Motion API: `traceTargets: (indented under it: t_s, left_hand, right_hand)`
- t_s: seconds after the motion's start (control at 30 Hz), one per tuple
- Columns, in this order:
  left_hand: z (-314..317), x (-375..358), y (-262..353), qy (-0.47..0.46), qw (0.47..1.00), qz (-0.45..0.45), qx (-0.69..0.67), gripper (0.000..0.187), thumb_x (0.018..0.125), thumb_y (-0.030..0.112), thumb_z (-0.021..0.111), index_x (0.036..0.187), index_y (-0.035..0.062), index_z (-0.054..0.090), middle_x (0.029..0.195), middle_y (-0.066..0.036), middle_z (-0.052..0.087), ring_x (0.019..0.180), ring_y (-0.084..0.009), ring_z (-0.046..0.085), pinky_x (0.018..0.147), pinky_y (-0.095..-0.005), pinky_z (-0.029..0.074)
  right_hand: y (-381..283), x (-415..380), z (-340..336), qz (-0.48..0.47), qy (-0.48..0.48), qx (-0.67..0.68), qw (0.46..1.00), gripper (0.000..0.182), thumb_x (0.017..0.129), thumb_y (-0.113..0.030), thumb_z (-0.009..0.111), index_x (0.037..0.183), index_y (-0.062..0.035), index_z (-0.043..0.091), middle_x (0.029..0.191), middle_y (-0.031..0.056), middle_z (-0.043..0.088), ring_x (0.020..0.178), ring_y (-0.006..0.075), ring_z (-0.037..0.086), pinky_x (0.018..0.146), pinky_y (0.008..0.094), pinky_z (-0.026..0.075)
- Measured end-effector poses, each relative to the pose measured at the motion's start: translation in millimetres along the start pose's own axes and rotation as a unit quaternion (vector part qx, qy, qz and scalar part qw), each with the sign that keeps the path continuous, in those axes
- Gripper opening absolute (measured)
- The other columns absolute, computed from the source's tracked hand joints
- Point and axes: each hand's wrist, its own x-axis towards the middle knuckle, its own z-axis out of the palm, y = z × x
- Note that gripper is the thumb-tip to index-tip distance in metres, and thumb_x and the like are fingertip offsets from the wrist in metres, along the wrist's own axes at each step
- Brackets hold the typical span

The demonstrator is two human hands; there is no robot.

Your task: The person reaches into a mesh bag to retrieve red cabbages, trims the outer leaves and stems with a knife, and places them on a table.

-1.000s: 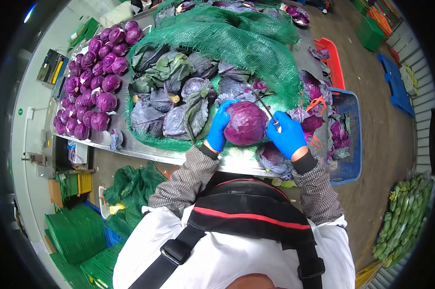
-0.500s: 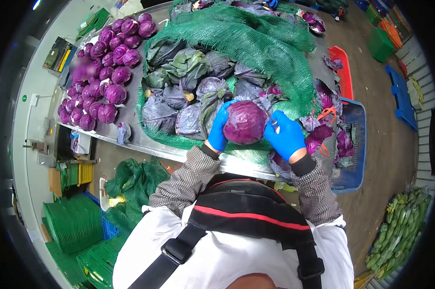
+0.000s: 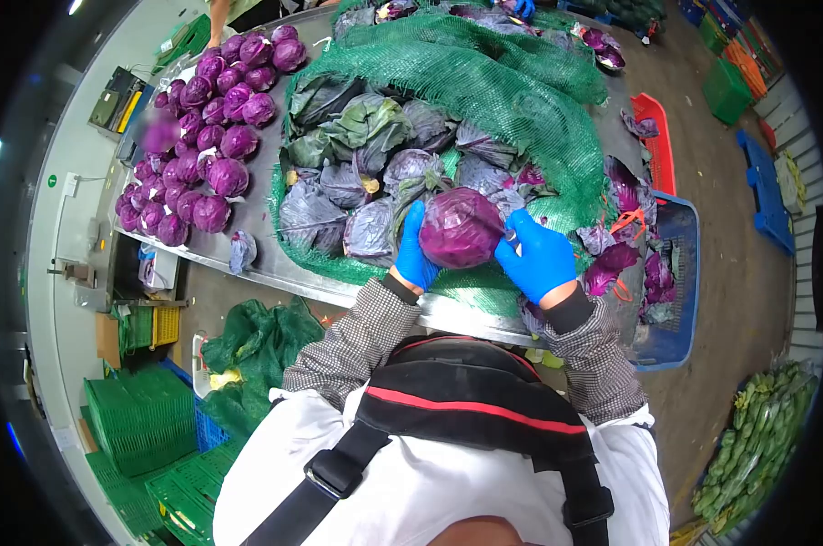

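A round purple cabbage (image 3: 462,227) is held above the near edge of the steel table. My left hand (image 3: 415,250), in a blue glove, is closed round its left side. At its right side my right hand (image 3: 539,255), also gloved in blue, has its fingers wrapped round a small tool (image 3: 513,238); only a short part of it shows, and its tip is hidden. Beyond the hands, cabbages with dull outer leaves (image 3: 316,214) lie in an open green net bag (image 3: 484,68).
Smooth purple cabbages (image 3: 227,177) are piled at the table's left. Loose leaves (image 3: 612,264) lie at the right, beside a blue crate (image 3: 687,314) and a red crate (image 3: 659,150). Green netting (image 3: 261,355) hangs below left. A person's arm (image 3: 218,20) shows at the far left.
My right hand has shifted slightly left against the cabbage, which has turned a little in my grip. Another person's arm has appeared at the far left. The view has shifted slightly.
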Motion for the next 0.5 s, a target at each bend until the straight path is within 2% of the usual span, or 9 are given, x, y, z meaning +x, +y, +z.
traceTargets:
  t_s: [0.1, 0.17, 0.23, 0.27, 0.3, 0.33, 0.37, 0.43, 0.5]
  left_hand:
    - [-5, 0, 3, -0.006, 1.000, -0.009, -0.026, 0.070, 0.084, 0.060, 0.038, 0.132, 0.0081, 0.036, 0.131, -0.014, 0.042, 0.119, -0.0295, 0.042, 0.100, -0.0468, 0.033]
    - [-8, 1, 6, -0.018, 0.998, -0.020, -0.055, 0.070, 0.084, 0.060, 0.038, 0.132, 0.0101, 0.035, 0.132, -0.014, 0.040, 0.120, -0.0299, 0.041, 0.100, -0.0480, 0.033]
    - [-14, -4, 10, -0.155, 0.973, -0.083, -0.152, 0.068, 0.084, 0.060, 0.038, 0.134, 0.0155, 0.033, 0.135, -0.012, 0.037, 0.122, -0.0301, 0.039, 0.101, -0.0494, 0.031]
    - [-19, -4, 11, -0.250, 0.943, -0.108, -0.191, 0.067, 0.083, 0.060, 0.038, 0.135, 0.0188, 0.031, 0.136, -0.010, 0.036, 0.124, -0.0307, 0.036, 0.099, -0.0533, 0.031]
    - [-18, -5, 12, -0.251, 0.944, -0.095, -0.191, 0.067, 0.083, 0.060, 0.038, 0.135, 0.0188, 0.031, 0.136, -0.010, 0.036, 0.124, -0.0307, 0.036, 0.099, -0.0533, 0.031]
    - [-15, -8, 12, -0.238, 0.964, 0.022, 0.113, 0.068, 0.083, 0.062, 0.038, 0.135, 0.0188, 0.030, 0.136, -0.010, 0.036, 0.124, -0.0310, 0.035, 0.098, -0.0562, 0.030]
    - [-14, -11, 14, -0.183, 0.884, 0.135, 0.409, 0.070, 0.082, 0.063, 0.038, 0.136, 0.0188, 0.029, 0.136, -0.009, 0.036, 0.125, -0.0314, 0.035, 0.096, -0.0591, 0.029]
    - [-11, -10, 11, -0.163, 0.956, 0.044, 0.241, 0.071, 0.081, 0.061, 0.044, 0.136, 0.0195, 0.027, 0.135, -0.009, 0.037, 0.123, -0.0303, 0.037, 0.092, -0.0595, 0.035]
    - [-5, -18, 35, -0.118, 0.982, -0.133, -0.064, 0.069, 0.080, 0.057, 0.050, 0.134, 0.0194, 0.029, 0.133, -0.009, 0.039, 0.120, -0.0279, 0.041, 0.089, -0.0536, 0.041]
  right_hand:
    - [12, 3, -1, 0.036, 0.059, 0.095, 0.993, 0.023, 0.073, -0.020, 0.060, 0.092, -0.0077, 0.054, 0.064, 0.0132, 0.059, 0.059, 0.0309, 0.060, 0.052, 0.0383, 0.046]
    - [53, 10, 7, 0.155, 0.099, 0.220, 0.958, 0.019, 0.076, -0.017, 0.058, 0.088, -0.0040, 0.052, 0.068, 0.0149, 0.059, 0.060, 0.0275, 0.060, 0.054, 0.0355, 0.046]
    - [83, 17, 4, 0.224, 0.068, 0.159, 0.959, 0.025, 0.077, -0.022, 0.061, 0.090, -0.0033, 0.050, 0.070, 0.0132, 0.058, 0.062, 0.0256, 0.059, 0.057, 0.0349, 0.046]
    - [81, 15, 5, 0.184, 0.052, 0.126, 0.973, 0.031, 0.078, -0.024, 0.062, 0.097, -0.0041, 0.049, 0.070, 0.0127, 0.057, 0.063, 0.0242, 0.058, 0.059, 0.0352, 0.045]
    - [70, 10, 6, 0.138, 0.032, 0.095, 0.985, 0.036, 0.079, -0.027, 0.063, 0.104, -0.0049, 0.049, 0.071, 0.0123, 0.057, 0.064, 0.0228, 0.057, 0.060, 0.0355, 0.045]
    - [62, 10, 11, 0.141, -0.017, 0.161, 0.977, 0.048, 0.080, -0.031, 0.063, 0.118, -0.0072, 0.044, 0.073, 0.0104, 0.057, 0.068, 0.0226, 0.056, 0.065, 0.0362, 0.045]
    - [51, 12, 20, 0.026, 0.004, 0.225, 0.974, 0.055, 0.081, -0.031, 0.062, 0.126, -0.0095, 0.039, 0.070, 0.0063, 0.056, 0.058, 0.0193, 0.054, 0.054, 0.0337, 0.045]
    - [18, 17, 13, 0.204, -0.174, 0.465, 0.844, 0.053, 0.083, -0.033, 0.059, 0.126, -0.0105, 0.038, 0.065, 0.0016, 0.051, 0.046, 0.0119, 0.047, 0.040, 0.0266, 0.040]
    - [23, 26, 35, 0.209, -0.143, 0.552, 0.795, 0.051, 0.085, -0.034, 0.056, 0.126, -0.0111, 0.036, 0.061, -0.0002, 0.047, 0.039, 0.0063, 0.041, 0.031, 0.0204, 0.032]
